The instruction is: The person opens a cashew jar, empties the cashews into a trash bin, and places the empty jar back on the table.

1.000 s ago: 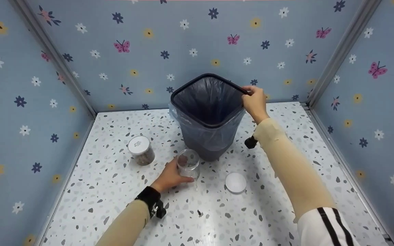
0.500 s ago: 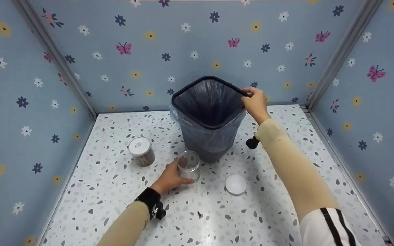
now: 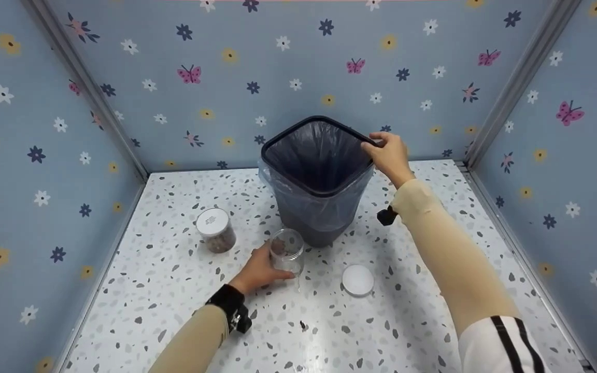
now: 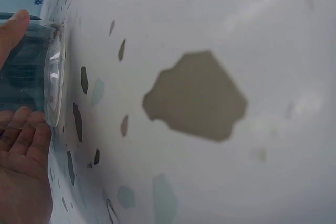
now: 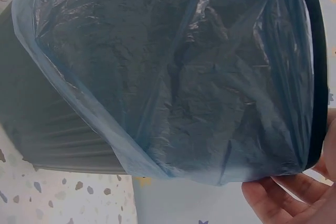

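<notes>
My left hand (image 3: 258, 270) wraps around a clear, lidless plastic jar (image 3: 287, 254) that stands upright on the speckled table, close in front of the bin. In the left wrist view, the thumb lies on one side of the jar (image 4: 26, 72) and the fingers on the other. My right hand (image 3: 391, 155) holds the right corner of the black rim of a dark grey trash bin (image 3: 306, 220). A thin bluish bag (image 5: 173, 87) lines the bin and folds out over its rim; fingertips curl at that corner in the right wrist view.
A white-lidded jar (image 3: 215, 230) with brownish contents stands to the left. A white round lid (image 3: 358, 280) lies flat to the right of the clear jar. Near the front is a small dark bit (image 3: 303, 325). Flower-patterned walls enclose the table on three sides.
My right hand shifts very slightly at the bin's rim, its wrist moving a little to the right. The left hand and the jar stay in place.
</notes>
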`<control>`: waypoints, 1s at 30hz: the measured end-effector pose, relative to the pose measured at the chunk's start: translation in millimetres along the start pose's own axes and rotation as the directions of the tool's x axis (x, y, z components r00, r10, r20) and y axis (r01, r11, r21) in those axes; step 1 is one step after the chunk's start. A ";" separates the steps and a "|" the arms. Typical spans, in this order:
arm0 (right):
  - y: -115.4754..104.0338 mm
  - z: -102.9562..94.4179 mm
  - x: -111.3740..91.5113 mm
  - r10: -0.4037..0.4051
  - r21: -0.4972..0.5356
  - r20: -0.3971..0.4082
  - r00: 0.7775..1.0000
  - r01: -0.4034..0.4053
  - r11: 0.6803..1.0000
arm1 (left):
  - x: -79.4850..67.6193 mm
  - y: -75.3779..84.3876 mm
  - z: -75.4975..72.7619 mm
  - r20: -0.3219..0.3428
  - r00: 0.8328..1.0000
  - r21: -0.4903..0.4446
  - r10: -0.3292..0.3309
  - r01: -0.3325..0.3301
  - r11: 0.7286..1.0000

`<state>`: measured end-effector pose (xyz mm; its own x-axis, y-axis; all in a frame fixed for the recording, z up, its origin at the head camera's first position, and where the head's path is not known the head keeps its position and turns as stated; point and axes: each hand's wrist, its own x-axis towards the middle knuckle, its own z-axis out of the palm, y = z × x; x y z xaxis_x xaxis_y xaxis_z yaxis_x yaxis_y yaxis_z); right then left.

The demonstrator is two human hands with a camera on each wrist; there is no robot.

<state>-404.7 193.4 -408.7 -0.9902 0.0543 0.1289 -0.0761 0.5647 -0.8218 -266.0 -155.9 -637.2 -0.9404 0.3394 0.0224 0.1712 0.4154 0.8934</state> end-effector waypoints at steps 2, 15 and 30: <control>-0.4 -2.4 -0.6 0.001 0.015 0.008 1.000 -0.001 1.000 | 0.4 -0.3 0.3 0.002 1.000 0.000 0.003 -0.003 1.000; -4.8 -16.4 -6.6 -0.018 0.025 -0.004 1.000 0.019 1.000 | -1.8 5.5 0.7 -0.006 0.999 -0.013 -0.042 0.042 0.999; -13.0 -29.4 -17.7 -0.009 0.049 -0.008 1.000 0.010 0.999 | 0.0 2.5 1.9 -0.015 0.998 0.016 -0.058 0.059 0.998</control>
<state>-382.7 209.4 -384.0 -0.9884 0.0558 0.1413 -0.0914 0.5246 -0.8464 -265.0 -153.2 -635.8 -0.9532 0.3014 -0.0229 0.1204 0.4480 0.8859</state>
